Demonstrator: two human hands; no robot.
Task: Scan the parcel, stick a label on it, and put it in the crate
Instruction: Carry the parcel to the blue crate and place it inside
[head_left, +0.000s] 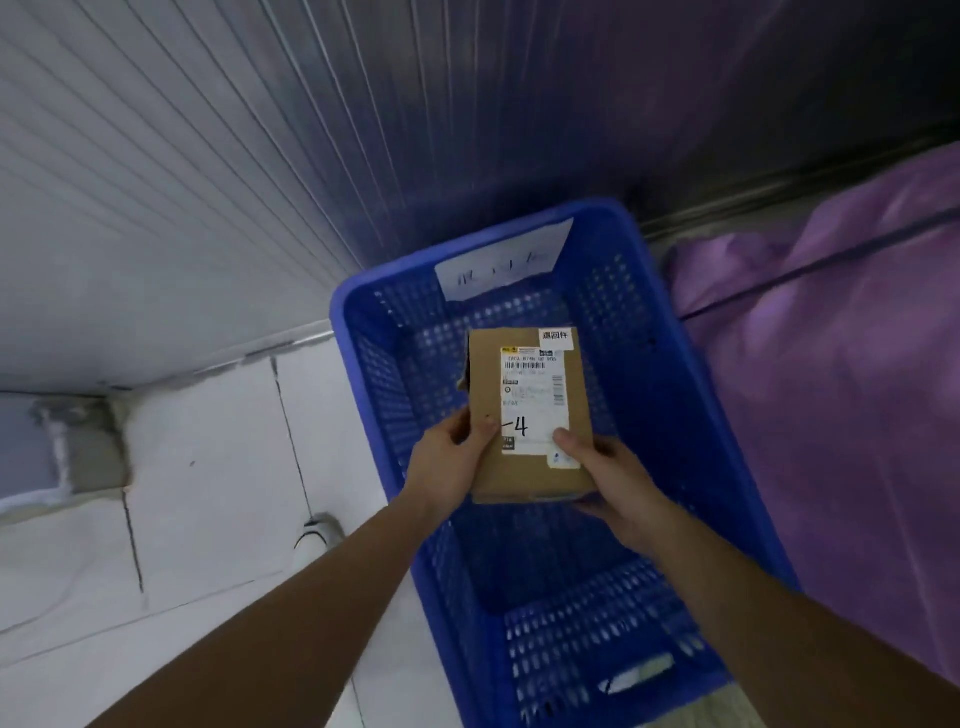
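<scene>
A brown cardboard parcel (530, 478) hangs over the open blue plastic crate (670, 364). A white shipping label (535, 400) with a barcode and a handwritten "-4" covers its top, and a small white sticker (555, 335) with printed characters sits at its far right corner. My left hand (449, 470) grips the parcel's near left edge, thumb on top. My right hand (610, 480) grips the near right corner, thumb on the label. Nothing else shows inside the crate, whose walls are perforated.
A white paper tag (498, 265) with handwriting is fixed to the crate's far wall. A purple sack (841, 395) lies against the crate's right side. White floor tiles (208, 493) lie to the left, and a ribbed wall (208, 156) rises behind.
</scene>
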